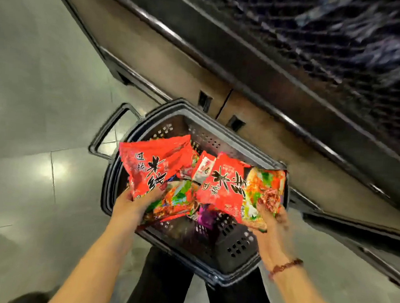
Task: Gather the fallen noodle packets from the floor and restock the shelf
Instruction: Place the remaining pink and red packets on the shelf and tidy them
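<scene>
Left hand (134, 202) is gripping a red noodle packet (155, 167) by its near edge, thumb on top and fingers curled beneath. Right hand (272, 223) is holding a second red packet (239, 189) at its near corner in much the same way.

Both packets are hanging over the dark basket (235, 246), which is standing on the floor (43, 116) just beside the base of the shelf (224, 65). More stock is lying inside it: a small red sachet (202, 167) and something purple (205, 219), partly hidden.

Gripping at the edges is probably leaving the far ends free to slide onto the shelf first. The basket is sitting close to the unit, likely to shorten each carry.

Gathering is looking largely done, since no packets are showing on the visible floor; restocking seems to be starting. The upper shelf is blurring out, so its contents are unreadable.
</scene>
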Motion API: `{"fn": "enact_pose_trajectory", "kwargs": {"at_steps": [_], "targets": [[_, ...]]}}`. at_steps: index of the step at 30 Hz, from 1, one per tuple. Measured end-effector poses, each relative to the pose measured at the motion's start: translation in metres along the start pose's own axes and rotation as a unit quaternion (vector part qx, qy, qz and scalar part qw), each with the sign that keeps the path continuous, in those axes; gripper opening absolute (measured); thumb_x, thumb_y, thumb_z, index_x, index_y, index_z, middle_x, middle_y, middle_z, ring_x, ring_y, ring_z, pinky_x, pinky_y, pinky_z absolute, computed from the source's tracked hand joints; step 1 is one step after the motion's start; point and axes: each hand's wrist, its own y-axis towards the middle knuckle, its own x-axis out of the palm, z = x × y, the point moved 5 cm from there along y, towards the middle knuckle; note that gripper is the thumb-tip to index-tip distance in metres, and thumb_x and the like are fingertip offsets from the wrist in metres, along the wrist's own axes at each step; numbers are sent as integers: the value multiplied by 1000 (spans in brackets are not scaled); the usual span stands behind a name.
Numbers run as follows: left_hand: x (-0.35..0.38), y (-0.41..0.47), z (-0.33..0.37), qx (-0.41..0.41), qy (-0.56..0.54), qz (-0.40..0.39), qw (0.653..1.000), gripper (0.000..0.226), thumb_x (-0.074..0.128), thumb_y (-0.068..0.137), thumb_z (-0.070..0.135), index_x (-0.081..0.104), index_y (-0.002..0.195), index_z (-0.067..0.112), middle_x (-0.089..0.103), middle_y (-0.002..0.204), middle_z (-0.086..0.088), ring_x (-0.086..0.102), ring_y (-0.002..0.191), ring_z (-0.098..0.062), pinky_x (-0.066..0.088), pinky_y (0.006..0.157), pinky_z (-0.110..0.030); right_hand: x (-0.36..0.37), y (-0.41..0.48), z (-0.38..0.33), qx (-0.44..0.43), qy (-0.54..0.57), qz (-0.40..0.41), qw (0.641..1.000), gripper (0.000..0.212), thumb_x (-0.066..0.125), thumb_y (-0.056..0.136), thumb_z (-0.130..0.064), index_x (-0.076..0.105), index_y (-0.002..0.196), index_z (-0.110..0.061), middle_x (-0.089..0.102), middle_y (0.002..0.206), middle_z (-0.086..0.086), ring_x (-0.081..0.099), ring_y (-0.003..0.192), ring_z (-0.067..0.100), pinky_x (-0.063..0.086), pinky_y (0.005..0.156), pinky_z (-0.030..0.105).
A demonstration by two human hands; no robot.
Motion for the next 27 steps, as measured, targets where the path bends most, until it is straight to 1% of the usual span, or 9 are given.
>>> {"fn": "enact_pose_trajectory", "kwargs": {"at_steps": [2, 3, 7, 12, 15, 18, 22, 25, 27], "targets": [[2, -40, 17, -6, -15, -10, 1000, 38, 82, 72, 22, 68, 106, 14, 76, 90, -8, 72, 73, -22, 59, 68, -33, 5, -38, -29, -11, 18, -9, 1000, 76, 94, 44, -40, 65, 108, -12, 73, 102, 7, 71, 92, 23, 58, 69, 32], [3, -59, 27, -9, -24, -15, 1000, 31, 79, 77, 20, 67, 104, 16, 76, 89, -7, 72, 70, -20, 58, 61, -29, 8, -56, -46, -23, 27, -9, 999, 84, 94, 41, -42, 63, 112, -10, 72, 105, 9, 70, 94, 24, 58, 70, 33], [-3, -122, 75, 20, -44, -24, 999, 29, 77, 78, 22, 67, 106, 18, 75, 86, -6, 72, 64, -17, 55, 50, -25, 21, -122, -107, -79, 91, -19, 993, 48, 72, 65, -20, 62, 110, -10, 73, 97, 4, 70, 85, 20, 56, 60, 29], [0, -190, 137, 101, -2, -115, 988, 55, 84, 66, 27, 66, 113, 6, 75, 81, -8, 70, 61, -17, 53, 48, -24, 33, -187, -160, -120, 232, -31, 965, 41, 56, 82, -4, 55, 123, -10, 66, 117, 12, 68, 92, 21, 58, 70, 31], [20, -229, 165, 133, 16, -178, 975, 74, 84, 34, 34, 67, 100, 5, 75, 79, -10, 71, 61, -19, 53, 48, -23, 38, -213, -183, -148, 256, -43, 954, 48, 59, 74, -4, 52, 122, -6, 62, 121, 17, 67, 91, 23, 58, 66, 32], [45, -260, 181, 151, -7, -222, 963, 65, 88, 47, 23, 66, 106, 5, 76, 86, -11, 73, 71, -21, 57, 55, -25, 42, -229, -204, -174, 253, -63, 950, 69, 59, 71, 2, 46, 136, -18, 63, 125, 13, 68, 95, 25, 59, 68, 37], [81, -284, 201, 187, -23, -266, 945, 72, 89, 52, 24, 66, 116, 1, 73, 103, -19, 73, 85, -28, 58, 61, -29, 37, -240, -239, -230, 206, -82, 947, 95, 56, 72, 14, 35, 140, -48, 62, 130, -5, 62, 113, 22, 52, 88, 43], [105, -301, 217, 205, -26, -286, 936, 60, 81, 63, 20, 64, 118, 4, 73, 103, -18, 73, 86, -29, 59, 63, -31, 23, -247, -268, -259, 171, -99, 945, 85, 59, 72, 13, 41, 138, -37, 66, 121, 2, 66, 104, 23, 54, 83, 44], [120, -309, 230, 224, -22, -285, 932, 82, 94, 48, 34, 64, 119, 5, 73, 105, -17, 71, 93, -32, 59, 78, -39, 14, -248, -286, -276, 176, -114, 938, 71, 66, 72, 6, 46, 133, -25, 68, 117, 7, 66, 99, 23, 54, 81, 44]]}}
